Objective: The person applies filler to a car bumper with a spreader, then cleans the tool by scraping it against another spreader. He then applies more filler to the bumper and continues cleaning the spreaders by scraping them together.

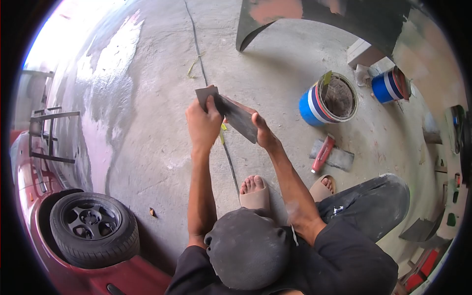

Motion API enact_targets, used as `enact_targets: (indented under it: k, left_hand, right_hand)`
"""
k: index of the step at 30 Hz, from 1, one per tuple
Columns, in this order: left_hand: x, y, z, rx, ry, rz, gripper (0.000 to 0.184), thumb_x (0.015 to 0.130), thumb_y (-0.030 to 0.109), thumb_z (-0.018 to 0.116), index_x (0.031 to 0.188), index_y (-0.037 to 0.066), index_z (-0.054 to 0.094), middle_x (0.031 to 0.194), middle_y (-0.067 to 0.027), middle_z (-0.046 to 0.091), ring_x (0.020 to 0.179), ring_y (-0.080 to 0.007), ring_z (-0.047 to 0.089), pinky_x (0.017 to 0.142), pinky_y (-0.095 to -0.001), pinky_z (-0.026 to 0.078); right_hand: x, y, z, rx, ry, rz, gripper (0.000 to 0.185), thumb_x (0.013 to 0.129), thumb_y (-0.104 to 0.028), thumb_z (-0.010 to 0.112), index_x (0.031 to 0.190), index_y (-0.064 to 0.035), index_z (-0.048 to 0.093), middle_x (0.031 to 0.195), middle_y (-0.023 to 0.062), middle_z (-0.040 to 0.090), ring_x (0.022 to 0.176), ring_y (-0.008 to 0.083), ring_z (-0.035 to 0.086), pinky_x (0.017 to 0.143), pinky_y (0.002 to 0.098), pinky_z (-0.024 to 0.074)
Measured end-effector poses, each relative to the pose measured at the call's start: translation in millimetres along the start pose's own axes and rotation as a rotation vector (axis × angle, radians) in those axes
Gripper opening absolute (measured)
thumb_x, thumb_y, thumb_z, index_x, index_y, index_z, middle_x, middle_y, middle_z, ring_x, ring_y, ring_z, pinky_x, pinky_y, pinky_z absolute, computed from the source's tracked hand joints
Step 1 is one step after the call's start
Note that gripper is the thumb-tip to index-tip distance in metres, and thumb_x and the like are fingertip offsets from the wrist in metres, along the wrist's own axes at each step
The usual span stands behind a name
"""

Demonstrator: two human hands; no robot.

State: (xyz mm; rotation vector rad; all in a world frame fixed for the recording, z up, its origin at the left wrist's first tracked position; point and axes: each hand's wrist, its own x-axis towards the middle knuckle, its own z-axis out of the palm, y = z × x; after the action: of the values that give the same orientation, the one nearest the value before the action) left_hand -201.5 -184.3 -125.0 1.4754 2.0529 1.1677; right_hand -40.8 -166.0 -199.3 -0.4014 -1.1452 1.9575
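Note:
A dark grey sheet of sandpaper [239, 119] is held up between my hands, slanting down to the right. My left hand [203, 123] is closed on its left end, thumb pressed on top. A lighter grey flap [206, 93] sticks up above that thumb; whether it is a fold of the same sheet or a separate piece I cannot tell. My right hand [264, 132] grips the right end, thumb on the near side, with the other fingers mostly hidden behind the sheet. Below and to the right, a red-handled tool [323, 153] lies across a grey flat block [340, 158] on the floor.
A blue-and-white bucket [310, 108] stands at right, a smaller blue can [382, 88] beyond it. A dark curved panel [319, 12] arches at the top. A thin cable [196, 46] runs along the concrete floor. A wheel [93, 228] sits at a red car body [113, 275], lower left.

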Motion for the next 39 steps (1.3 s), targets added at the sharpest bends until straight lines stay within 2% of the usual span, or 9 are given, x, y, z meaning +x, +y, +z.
enact_targets:
  k: [4,8,9,11,16,19,24,36,39]
  left_hand:
    - [3.0,-1.2,-21.6,-0.503,-0.097,-0.317,0.032,0.109,0.009,0.053,0.133,-0.002,0.070,0.111,-0.0146,0.078,0.089,-0.0205,0.077,0.078,-0.0316,0.062]
    - [-18.0,-4.1,-7.9,-0.483,-0.123,-0.155,0.032,0.109,0.007,0.052,0.136,-0.003,0.067,0.112,-0.0139,0.078,0.095,-0.0213,0.077,0.082,-0.0354,0.062]
    - [-23.1,-11.8,0.8,-0.172,-0.042,0.142,0.032,0.105,0.002,0.054,0.136,-0.004,0.064,0.108,-0.0207,0.074,0.098,-0.0307,0.076,0.081,-0.0395,0.060]
    - [-37.2,12.1,10.4,0.067,0.001,0.320,0.038,0.100,-0.001,0.058,0.138,-0.002,0.062,0.111,-0.0203,0.067,0.100,-0.0365,0.071,0.081,-0.0444,0.057]
    - [-46.3,28.0,23.5,0.163,0.060,0.228,0.038,0.102,-0.001,0.056,0.139,-0.003,0.062,0.116,-0.0226,0.067,0.099,-0.0385,0.071,0.084,-0.0453,0.057]
    - [-32.2,18.4,21.4,0.093,0.084,0.194,0.040,0.100,-0.003,0.057,0.140,-0.002,0.063,0.118,-0.0231,0.067,0.102,-0.0392,0.072,0.085,-0.0457,0.057]
    - [-57.8,32.8,28.8,0.132,0.053,0.357,0.046,0.097,-0.008,0.057,0.142,0.000,0.064,0.124,-0.0237,0.067,0.105,-0.0407,0.073,0.091,-0.0463,0.058]
    - [-69.5,46.9,27.3,0.216,0.010,0.313,0.045,0.098,-0.004,0.057,0.143,-0.001,0.062,0.128,-0.0233,0.065,0.115,-0.0422,0.070,0.093,-0.0465,0.058]
    - [-41.0,39.0,19.9,0.169,0.044,0.109,0.043,0.099,-0.004,0.056,0.141,-0.001,0.063,0.126,-0.0234,0.066,0.112,-0.0423,0.071,0.093,-0.0466,0.058]
  right_hand:
    - [0.4,-4.8,-8.0,0.245,-0.010,-0.054,0.116,0.097,-0.087,0.038,0.160,0.0102,0.037,0.161,0.0215,0.049,0.141,0.0309,0.057,0.119,0.0445,0.0457]
    - [3.4,-0.5,-15.3,0.288,-0.058,-0.068,0.117,0.096,-0.088,0.037,0.163,0.0086,0.033,0.166,0.0208,0.043,0.148,0.0317,0.050,0.123,0.0445,0.0411]
    - [3.2,1.2,-12.3,0.278,-0.045,-0.063,0.117,0.096,-0.088,0.037,0.164,0.0076,0.030,0.167,0.0199,0.041,0.151,0.0314,0.046,0.125,0.0440,0.0387]
    - [4.5,5.1,-1.8,0.258,-0.022,-0.054,0.118,0.096,-0.088,0.037,0.166,0.0057,0.025,0.171,0.0183,0.035,0.155,0.0308,0.040,0.128,0.0431,0.0340]
    - [7.1,-3.0,11.8,0.210,-0.009,-0.068,0.120,0.093,-0.087,0.047,0.167,0.0038,0.023,0.173,0.0177,0.030,0.160,0.0298,0.031,0.132,0.0421,0.0232]
    - [6.5,-8.8,13.9,0.044,-0.052,-0.046,0.121,0.092,-0.088,0.047,0.167,0.0050,0.025,0.173,0.0172,0.030,0.160,0.0289,0.031,0.132,0.0422,0.0233]
    - [6.8,-5.3,15.3,0.287,0.040,-0.117,0.119,0.094,-0.087,0.047,0.165,0.0073,0.027,0.172,0.0185,0.033,0.160,0.0304,0.031,0.131,0.0423,0.0236]
    - [5.3,-11.5,18.6,0.320,0.050,-0.064,0.131,0.087,-0.094,0.045,0.166,0.0079,0.022,0.170,0.0221,0.033,0.157,0.0345,0.036,0.129,0.0457,0.0329]
    - [1.2,-13.5,20.8,0.219,0.047,-0.087,0.122,0.092,-0.087,0.050,0.165,0.0073,0.027,0.168,0.0191,0.037,0.156,0.0300,0.037,0.129,0.0424,0.0295]
